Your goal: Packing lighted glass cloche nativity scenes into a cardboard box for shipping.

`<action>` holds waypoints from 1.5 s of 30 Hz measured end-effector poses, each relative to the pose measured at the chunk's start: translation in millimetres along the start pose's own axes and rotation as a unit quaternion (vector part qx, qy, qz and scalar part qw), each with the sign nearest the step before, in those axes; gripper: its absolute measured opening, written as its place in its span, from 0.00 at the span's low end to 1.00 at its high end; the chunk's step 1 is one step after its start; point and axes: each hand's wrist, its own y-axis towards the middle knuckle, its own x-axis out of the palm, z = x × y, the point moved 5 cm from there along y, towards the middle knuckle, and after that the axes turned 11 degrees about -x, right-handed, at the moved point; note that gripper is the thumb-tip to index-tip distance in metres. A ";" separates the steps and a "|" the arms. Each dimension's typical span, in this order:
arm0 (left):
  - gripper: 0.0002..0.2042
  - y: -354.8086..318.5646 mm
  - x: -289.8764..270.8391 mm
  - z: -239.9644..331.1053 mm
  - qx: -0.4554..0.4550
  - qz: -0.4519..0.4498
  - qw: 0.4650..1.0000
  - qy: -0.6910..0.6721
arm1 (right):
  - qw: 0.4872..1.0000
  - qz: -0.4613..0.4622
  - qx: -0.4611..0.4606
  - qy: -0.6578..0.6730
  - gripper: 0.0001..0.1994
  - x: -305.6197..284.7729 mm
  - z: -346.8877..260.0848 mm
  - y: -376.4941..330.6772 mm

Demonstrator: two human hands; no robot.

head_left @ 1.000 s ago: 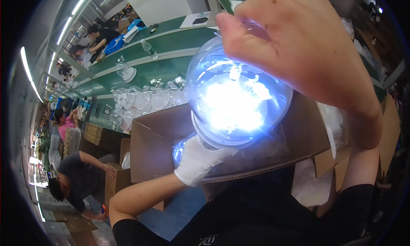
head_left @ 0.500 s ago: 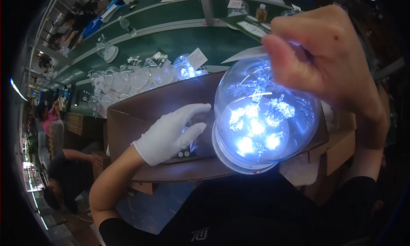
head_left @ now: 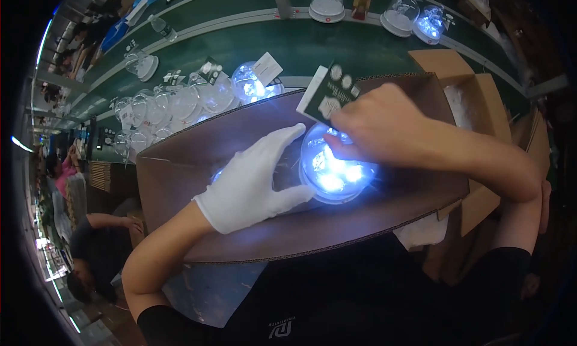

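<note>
My right hand [head_left: 384,126], bare, grips the top of a clear glass globe lamp [head_left: 333,171] that glows blue-white and sits low inside an open brown cardboard box [head_left: 336,226]. A dark paper tag [head_left: 330,96] sticks up beside my fingers. My left hand [head_left: 255,180], in a white glove, lies flat inside the box with its fingers spread, thumb touching the globe's left side. Another blue glow [head_left: 217,174] shows in the box just left of the glove.
A green conveyor table [head_left: 288,42] runs behind the box, with several clear globes [head_left: 180,102], a lit one [head_left: 249,84], domes on white bases [head_left: 327,3] and a bottle [head_left: 362,2]. More cardboard boxes [head_left: 475,99] stand at right. Other people work at far left [head_left: 90,238].
The lit globe came down from in front of my face into the box. My gloved left hand moved right to rest against it.
</note>
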 end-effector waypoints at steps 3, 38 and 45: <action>0.41 18.7 27.3 -12.7 -0.027 -0.010 0.995 0.091 | 0.996 -0.074 -0.023 0.049 0.21 65.6 -5.2 -4.1; 0.30 96.7 133.7 -28.7 0.117 -0.051 0.991 0.030 | 0.962 -0.240 0.054 0.115 0.09 57.1 33.4 -30.4; 0.29 116.3 171.0 -53.9 0.046 -0.067 0.996 -0.035 | 0.954 -0.285 0.055 0.078 0.12 63.2 34.8 -28.4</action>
